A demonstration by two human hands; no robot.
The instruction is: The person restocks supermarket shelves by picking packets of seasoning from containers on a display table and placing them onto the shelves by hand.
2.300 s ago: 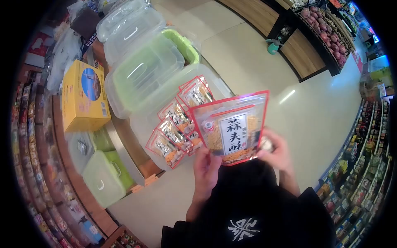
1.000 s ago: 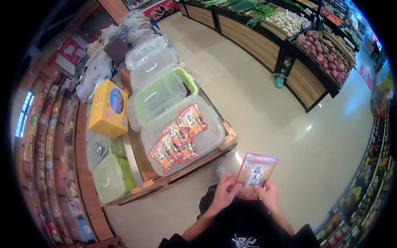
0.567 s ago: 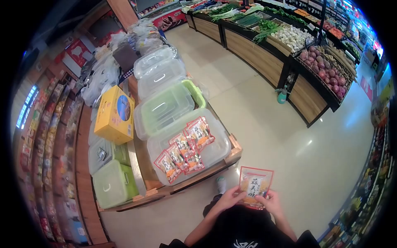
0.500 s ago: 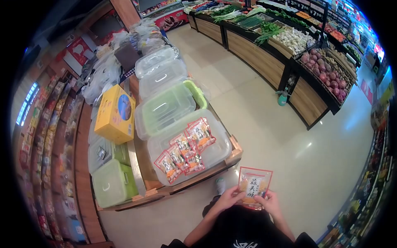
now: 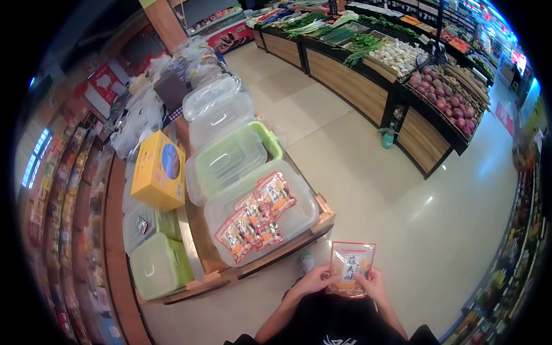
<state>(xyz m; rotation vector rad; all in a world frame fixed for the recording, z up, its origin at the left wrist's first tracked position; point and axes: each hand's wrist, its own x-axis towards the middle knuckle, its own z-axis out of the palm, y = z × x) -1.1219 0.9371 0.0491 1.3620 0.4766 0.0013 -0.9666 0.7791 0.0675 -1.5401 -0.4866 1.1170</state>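
Note:
Upright in front of my body is a red-edged snack packet [image 5: 352, 261] with a white label and dark characters. My left hand [image 5: 318, 278] pinches its lower left side, thumb on the front. At the lower right side, my right hand [image 5: 371, 282] grips it the same way. Several similar packets [image 5: 275, 192] lie overlapping on a clear plastic lid [image 5: 302, 214] on the wooden stand, up and to the left of my hands.
A yellow box [image 5: 158, 171] stands on the stand's left part, beside lidded green bins [image 5: 154, 270]. The stand's wooden corner [image 5: 325, 215] is near my left hand. Onions [image 5: 445, 100] fill a display at right, a green spray bottle [image 5: 387, 138] beside it. Shelves line both sides.
The packet was first close to my face over the lid; now it is lower and farther away, held in both hands. The view has widened to show more of the shop.

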